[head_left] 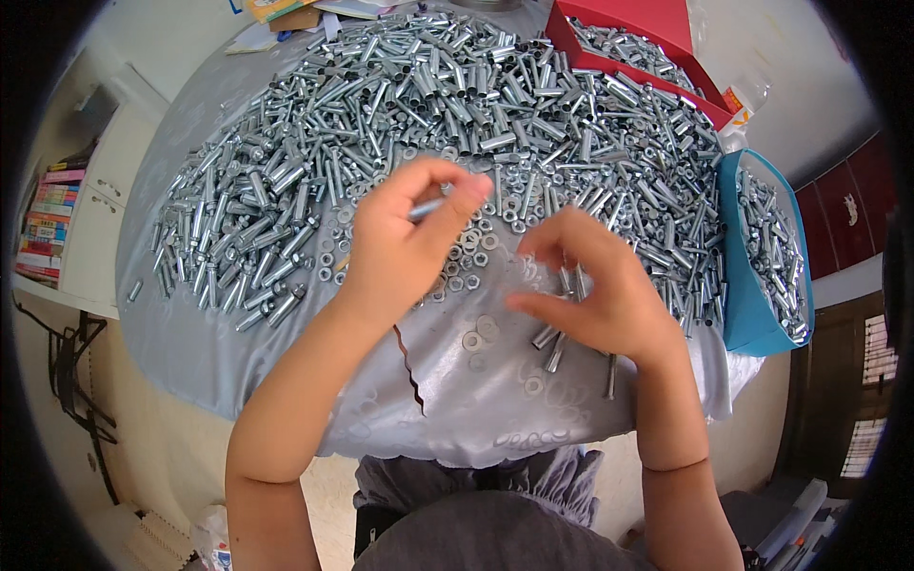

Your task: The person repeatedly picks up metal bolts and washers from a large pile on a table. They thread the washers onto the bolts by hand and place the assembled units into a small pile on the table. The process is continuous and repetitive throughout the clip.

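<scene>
My left hand (405, 224) is raised over the middle of the table, its thumb and bent fingers closed on a slim silver metal rod (426, 209), partly hidden and blurred. To its right, my right hand (600, 290) hovers with curved fingers and thumb apart, and no piece shows between them. Below the right hand lie a few metal sleeves (555, 357) and a thin bolt (610, 376). Loose washers (473, 341) rest on the cloth between my forearms. Nuts and washers (466, 252) are scattered just beyond the left hand, in front of the big pile.
A wide heap of metal sleeves and bolts (457, 95) covers the far half of the grey tablecloth (286, 371). A red box (628, 71) of metal parts stands far right, a blue box (769, 324) at the right edge. The cloth has a dark jagged tear (409, 371).
</scene>
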{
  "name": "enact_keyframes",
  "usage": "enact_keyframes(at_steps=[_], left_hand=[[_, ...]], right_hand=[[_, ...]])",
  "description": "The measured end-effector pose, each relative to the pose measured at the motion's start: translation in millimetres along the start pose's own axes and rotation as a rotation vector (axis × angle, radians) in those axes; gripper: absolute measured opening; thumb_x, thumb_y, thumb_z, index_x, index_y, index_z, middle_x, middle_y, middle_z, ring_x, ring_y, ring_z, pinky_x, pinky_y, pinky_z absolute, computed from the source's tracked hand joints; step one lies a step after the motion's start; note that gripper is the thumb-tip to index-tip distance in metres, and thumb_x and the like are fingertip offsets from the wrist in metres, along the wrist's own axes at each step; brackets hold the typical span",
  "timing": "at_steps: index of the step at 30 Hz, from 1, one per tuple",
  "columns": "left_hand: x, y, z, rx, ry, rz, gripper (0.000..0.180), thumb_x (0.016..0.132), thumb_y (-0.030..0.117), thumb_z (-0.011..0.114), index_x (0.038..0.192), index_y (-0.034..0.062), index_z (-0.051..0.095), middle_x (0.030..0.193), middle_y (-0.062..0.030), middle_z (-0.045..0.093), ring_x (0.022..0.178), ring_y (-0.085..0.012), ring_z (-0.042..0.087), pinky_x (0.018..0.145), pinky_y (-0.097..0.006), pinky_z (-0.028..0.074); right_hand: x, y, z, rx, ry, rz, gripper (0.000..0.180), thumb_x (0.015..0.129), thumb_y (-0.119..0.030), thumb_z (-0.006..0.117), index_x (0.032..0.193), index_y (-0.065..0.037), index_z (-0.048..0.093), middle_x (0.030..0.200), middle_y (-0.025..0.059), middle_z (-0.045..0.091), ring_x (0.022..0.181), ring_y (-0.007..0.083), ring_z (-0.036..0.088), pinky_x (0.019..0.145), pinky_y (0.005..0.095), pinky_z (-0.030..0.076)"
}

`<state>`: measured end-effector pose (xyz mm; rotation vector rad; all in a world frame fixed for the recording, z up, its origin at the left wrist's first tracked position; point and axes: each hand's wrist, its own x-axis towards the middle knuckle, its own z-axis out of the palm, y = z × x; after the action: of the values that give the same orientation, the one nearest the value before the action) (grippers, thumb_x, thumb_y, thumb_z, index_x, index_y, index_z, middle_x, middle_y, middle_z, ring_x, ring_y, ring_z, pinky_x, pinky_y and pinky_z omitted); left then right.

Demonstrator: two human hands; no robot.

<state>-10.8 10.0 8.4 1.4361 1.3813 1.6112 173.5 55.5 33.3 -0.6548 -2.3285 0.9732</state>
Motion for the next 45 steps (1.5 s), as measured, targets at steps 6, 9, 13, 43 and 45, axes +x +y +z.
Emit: enact_keyframes(at_steps=[6,9,13,43,45], left_hand=[[5,-4,-1,-0.039,0.145,-0.021,0.02,0.083,0.018,0.061,0.085,-0.0022,0.059,0.079,-0.0029,0.061,0.074,-0.0056,0.054,0.065,-0.018,0.043],[5,-3,0,-0.015,0.129,0.036,0.02,0.083,0.018,0.061,0.084,-0.002,0.059,0.078,-0.0022,0.06,0.073,-0.0052,0.054,0.064,-0.018,0.042],[4,-4,1,0.016,0.098,0.036,0.019,0.084,0.019,0.06,0.085,-0.0002,0.059,0.073,0.0017,0.057,0.067,-0.0026,0.049,0.06,-0.017,0.039],[-7,13,7,-0.578,-0.36,-0.453,0.027,0.084,0.029,0.059,0.088,0.0023,0.058,0.059,0.0055,0.043,0.046,-0.0007,0.035,0.041,-0.018,0.025],[-6,13,6,-0.636,-0.371,-0.508,0.028,0.084,0.029,0.059,0.089,0.0021,0.057,0.057,0.0059,0.041,0.046,-0.001,0.034,0.041,-0.018,0.025]], right_hand=[[-4,11,11,-0.167,-0.307,-0.221,0.02,0.067,-0.013,0.069,0.086,-0.01,0.066,0.084,0.0059,0.053,0.079,0.0237,0.052,0.069,0.0329,0.044],[-3,12,13,-0.172,-0.341,-0.218,0.018,0.069,-0.015,0.067,0.085,-0.008,0.065,0.086,0.0055,0.054,0.082,0.0241,0.052,0.071,0.0332,0.044],[-4,15,15,-0.136,-0.333,-0.191,0.018,0.069,-0.015,0.067,0.084,-0.006,0.063,0.085,0.0061,0.055,0.082,0.0241,0.053,0.071,0.0335,0.044],[2,5,15,0.015,0.371,-0.264,0.025,0.066,-0.004,0.072,0.087,-0.001,0.061,0.086,0.009,0.061,0.076,0.0186,0.059,0.064,0.0267,0.047],[3,7,16,0.034,0.375,-0.252,0.025,0.065,-0.004,0.072,0.088,-0.002,0.062,0.085,0.0088,0.061,0.077,0.0189,0.059,0.065,0.027,0.047]])
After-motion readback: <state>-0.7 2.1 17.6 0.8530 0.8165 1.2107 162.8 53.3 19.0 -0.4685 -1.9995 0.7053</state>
